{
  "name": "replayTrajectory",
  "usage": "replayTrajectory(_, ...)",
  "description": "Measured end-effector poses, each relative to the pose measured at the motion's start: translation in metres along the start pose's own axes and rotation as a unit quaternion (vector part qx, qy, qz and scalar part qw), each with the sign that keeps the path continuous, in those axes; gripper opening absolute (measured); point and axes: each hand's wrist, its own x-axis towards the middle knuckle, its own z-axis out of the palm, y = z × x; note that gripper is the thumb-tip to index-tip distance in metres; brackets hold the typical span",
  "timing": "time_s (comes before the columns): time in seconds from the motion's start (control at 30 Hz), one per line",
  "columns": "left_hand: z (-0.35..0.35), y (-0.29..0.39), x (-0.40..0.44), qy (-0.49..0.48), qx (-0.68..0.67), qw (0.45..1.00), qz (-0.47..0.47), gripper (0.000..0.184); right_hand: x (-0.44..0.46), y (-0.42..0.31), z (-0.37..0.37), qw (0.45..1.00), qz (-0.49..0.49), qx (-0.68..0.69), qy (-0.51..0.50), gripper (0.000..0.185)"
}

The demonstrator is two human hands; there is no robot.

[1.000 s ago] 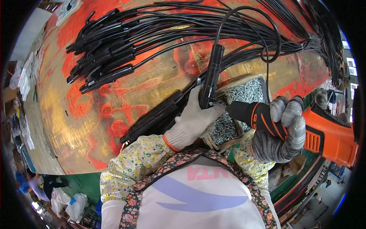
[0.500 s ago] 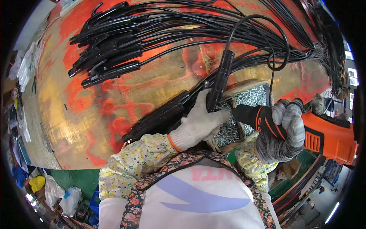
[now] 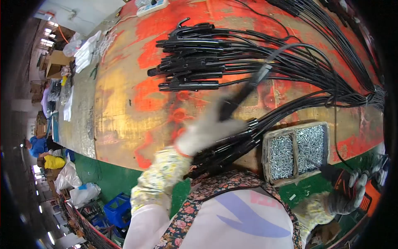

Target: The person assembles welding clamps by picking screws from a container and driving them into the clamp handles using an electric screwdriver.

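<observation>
My left hand [image 3: 209, 132], in a white glove and blurred by motion, is closed round a black handle [image 3: 240, 99] with a cable running from its top. Beneath and beside it lie more black handles [image 3: 228, 151]. At the lower right my right hand [image 3: 352, 193], in a grey glove, grips an orange and black power driver [image 3: 346, 182]. The driver's bit points at the two-part tray of screws [image 3: 266, 159]. A pile of black handles with cables [image 3: 192, 58] lies farther back on the table.
The red and tan worktable [image 3: 120, 120] spreads under everything. Bundled black cables [image 3: 331, 45] run along the right. A power strip [image 3: 152, 7] lies at the back edge. On the floor at the left are a blue crate [image 3: 119, 208] and plastic bags; a person in blue [image 3: 38, 145] is beyond.
The view has swung, shifting the table rightward. My left hand has carried the handle away from the driver, leftward and off the screw tray. My right hand and the driver have drawn down and right.
</observation>
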Motion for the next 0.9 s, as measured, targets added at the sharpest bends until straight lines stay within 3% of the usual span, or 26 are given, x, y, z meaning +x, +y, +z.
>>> replayTrajectory(0.03, -0.04, -0.006, 0.001, 0.047, 0.061, 0.997, 0.019, 0.068, 0.002, -0.007, -0.021, 0.996, 0.005, -0.083, 0.042, 0.039)
replayTrajectory(0.1, -0.095, -0.015, -0.003, 0.112, 0.225, 0.965, -0.07, 0.058, 0.012, -0.018, -0.067, 0.929, 0.051, -0.357, 0.078, 0.053)
replayTrajectory(0.17, -0.151, -0.068, 0.001, 0.03, 0.291, 0.956, 0.033, 0.05, 0.026, -0.007, -0.072, 0.893, 0.108, -0.437, 0.001, 0.06)
replayTrajectory(0.23, -0.161, -0.087, 0.011, -0.066, 0.304, 0.95, 0.037, 0.051, 0.039, 0.018, -0.069, 0.856, 0.123, -0.48, -0.149, 0.071)
replayTrajectory(0.27, -0.164, -0.093, 0.014, -0.111, 0.309, 0.944, 0.043, 0.052, 0.044, 0.036, -0.064, 0.798, 0.05, -0.545, -0.253, 0.067)
replayTrajectory(0.3, -0.162, -0.096, 0.019, -0.081, 0.381, 0.92, 0.037, 0.05, 0.049, 0.05, -0.081, 0.646, -0.093, -0.679, -0.335, 0.063)
replayTrajectory(0.37, -0.149, -0.096, 0.026, -0.019, 0.521, 0.853, 0.026, 0.047, 0.048, 0.077, -0.054, 0.681, -0.101, -0.635, -0.35, 0.063)
replayTrajectory(0.4, -0.147, -0.101, 0.022, 0.022, 0.513, 0.856, 0.054, 0.047, 0.046, 0.086, -0.045, 0.698, -0.105, -0.612, -0.356, 0.062)
replayTrajectory(0.47, -0.142, -0.114, 0.015, 0.105, 0.494, 0.856, 0.113, 0.046, 0.042, 0.093, -0.048, 0.642, -0.109, -0.675, -0.348, 0.055)
replayTrajectory(0.53, -0.131, -0.082, -0.005, 0.126, 0.521, 0.834, 0.129, 0.041, 0.033, 0.079, -0.024, 0.587, -0.116, -0.719, -0.353, 0.051)
replayTrajectory(0.57, -0.123, -0.062, -0.019, 0.134, 0.533, 0.824, 0.139, 0.038, 0.03, 0.074, -0.029, 0.53, -0.142, -0.759, -0.349, 0.044)
replayTrajectory(0.63, -0.107, -0.037, -0.047, 0.001, 0.349, 0.935, 0.069, 0.027, 0.016, 0.066, -0.045, 0.629, -0.109, -0.695, -0.33, 0.04)
replayTrajectory(0.67, -0.094, -0.032, -0.068, -0.084, 0.312, 0.945, 0.048, 0.023, 0.012, 0.065, -0.049, 0.674, -0.094, -0.661, -0.316, 0.038)
replayTrajectory(0.7, -0.079, -0.027, -0.087, -0.167, 0.273, 0.947, 0.028, 0.02, -0.001, 0.066, -0.033, 0.756, -0.077, -0.596, -0.261, 0.032)
replayTrajectory(0.73, -0.065, 0.0, -0.086, -0.275, 0.353, 0.892, -0.062, 0.019, -0.011, 0.068, -0.021, 0.787, -0.041, -0.561, -0.255, 0.032)
replayTrajectory(0.8, -0.046, -0.012, -0.106, -0.246, 0.407, 0.879, -0.034, 0.022, -0.021, 0.074, 0.003, 0.84, 0.027, -0.488, -0.235, 0.03)
replayTrajectory(0.87, -0.043, -0.019, -0.111, -0.218, 0.402, 0.889, -0.027, 0.023, -0.024, 0.08, 0.037, 0.839, 0.06, -0.445, -0.307, 0.031)
replayTrajectory(0.9, -0.044, -0.024, -0.112, -0.198, 0.379, 0.904, 0.008, 0.025, -0.03, 0.089, 0.049, 0.867, 0.12, -0.361, -0.322, 0.035)
